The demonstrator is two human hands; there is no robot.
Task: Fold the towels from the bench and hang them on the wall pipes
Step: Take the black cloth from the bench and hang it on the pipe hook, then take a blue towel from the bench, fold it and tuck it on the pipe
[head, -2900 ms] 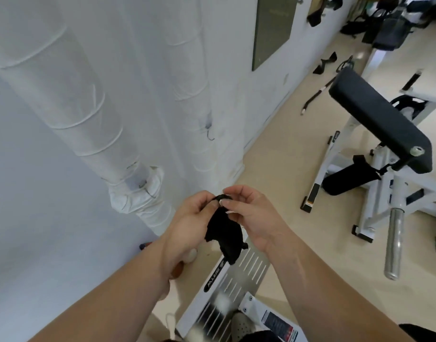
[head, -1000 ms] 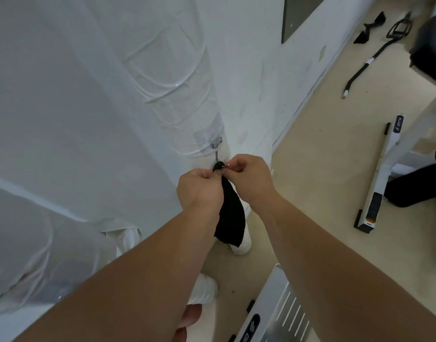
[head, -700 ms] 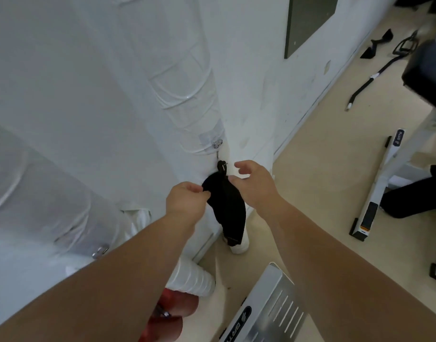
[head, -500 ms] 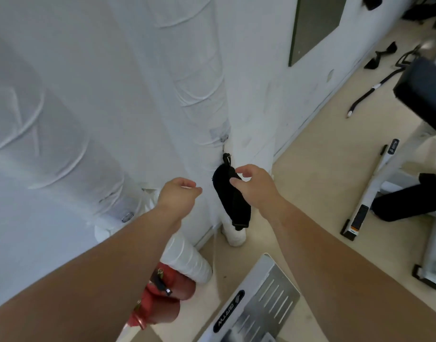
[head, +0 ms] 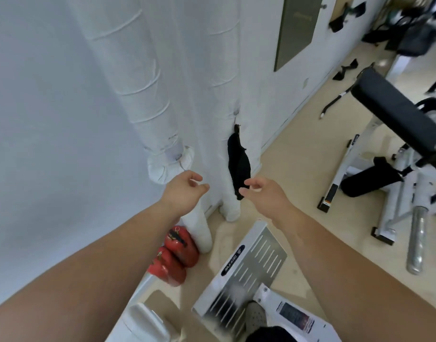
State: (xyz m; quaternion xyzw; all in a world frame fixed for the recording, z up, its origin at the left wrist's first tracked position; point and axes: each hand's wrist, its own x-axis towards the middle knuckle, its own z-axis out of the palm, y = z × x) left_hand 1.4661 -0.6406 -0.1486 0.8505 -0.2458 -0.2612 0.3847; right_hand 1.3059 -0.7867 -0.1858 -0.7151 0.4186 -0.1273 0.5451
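A small black folded towel (head: 238,165) hangs by its loop from a hook on a white wrapped wall pipe (head: 222,99). My left hand (head: 185,191) hovers to the lower left of the towel, fingers loosely curled, holding nothing. My right hand (head: 264,193) hovers just below and right of the towel's lower end, fingers relaxed and empty; its fingertips are close to the cloth but I cannot tell if they touch. A second, thicker wrapped pipe (head: 138,77) runs down to the left.
Two red extinguishers (head: 175,255) lie on the floor by the wall. A perforated metal footplate (head: 246,270) is below my hands. A black padded bench (head: 394,114) on a white frame stands at right, with straps and a cable bar on the beige floor beyond.
Both hands carried the black towel to the pipe hook, hung it there, then let go and drew back down. The towel now hangs free.
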